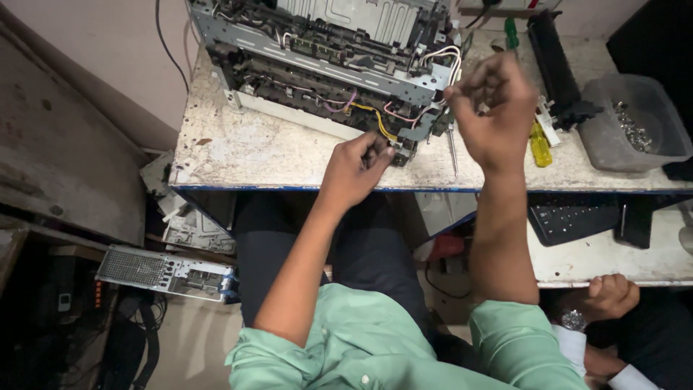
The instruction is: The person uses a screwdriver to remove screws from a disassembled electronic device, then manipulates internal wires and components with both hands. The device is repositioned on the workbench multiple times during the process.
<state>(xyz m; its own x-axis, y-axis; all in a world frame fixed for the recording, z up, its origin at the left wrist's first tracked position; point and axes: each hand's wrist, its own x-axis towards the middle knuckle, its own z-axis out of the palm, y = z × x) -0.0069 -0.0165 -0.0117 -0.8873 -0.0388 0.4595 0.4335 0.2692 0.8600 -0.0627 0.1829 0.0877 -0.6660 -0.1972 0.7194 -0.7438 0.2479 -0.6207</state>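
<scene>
Opened printer chassis [332, 50] on the worn workbench [238, 152]. Left hand [354, 170], at the chassis's near edge, pinches the yellow wire [375, 119] — steadying it. Right hand [491, 108], at the chassis's right end, fingers curled together beside the screwdriver [452, 148] — whether it grips anything cannot be told.

**Hands at an opened machine**

Left hand [359, 167] pinching at the yellow wire [377, 119] of the stripped machine [325, 54], near the workbench [238, 155] front edge. Right hand [491, 108] raised, fingers curled, above a screwdriver [452, 148] (shaft only visible). Grey tub [635, 123] toward the right edge.
</scene>
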